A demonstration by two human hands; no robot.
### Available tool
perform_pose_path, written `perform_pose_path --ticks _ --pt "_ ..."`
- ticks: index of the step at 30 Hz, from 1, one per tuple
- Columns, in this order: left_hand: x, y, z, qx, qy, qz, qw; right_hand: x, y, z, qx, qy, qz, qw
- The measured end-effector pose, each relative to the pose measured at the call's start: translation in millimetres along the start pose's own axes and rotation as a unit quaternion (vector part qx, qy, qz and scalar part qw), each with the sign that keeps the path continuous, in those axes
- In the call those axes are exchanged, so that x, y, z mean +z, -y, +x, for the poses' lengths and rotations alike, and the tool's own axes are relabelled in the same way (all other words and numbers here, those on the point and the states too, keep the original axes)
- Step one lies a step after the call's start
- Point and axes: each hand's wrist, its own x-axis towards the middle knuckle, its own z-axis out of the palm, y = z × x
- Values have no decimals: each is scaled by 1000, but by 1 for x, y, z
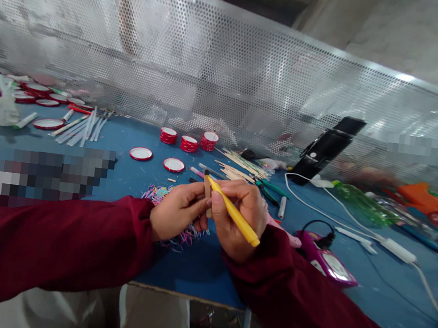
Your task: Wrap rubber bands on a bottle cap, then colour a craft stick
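My right hand (241, 216) is closed around a yellow craft knife (234, 215), its tip pointing up and left. My left hand (178, 210) pinches a small wooden stick (208, 190) held upright against the knife's tip. Both hands hover just above the blue table (122, 173), over a heap of coloured rubber bands (159, 194). Dark red sleeves cover both my arms.
Red tape rolls (188, 142) and red-rimmed lids (141, 153) lie ahead. Wooden sticks (238, 164), green-handled pliers (271, 189), a black bottle (327, 148), a pink device (327, 260) with cables and a green bottle (361, 203) sit to the right. A perforated metal screen (230, 75) backs the table.
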Motion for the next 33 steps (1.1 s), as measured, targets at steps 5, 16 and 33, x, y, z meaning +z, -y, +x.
perform_pose_path --ticks 5,16,33 --pt "0 -1 0 5 2 -4 1000 0 0 0 -3 3 10 1000" --pt "-1 0 0 2 -1 -9 1000 1 2 1 -1 -5 4 1000" --pt "0 -1 0 -7 0 -13 1000 0 2 1 -3 -12 -2 1000"
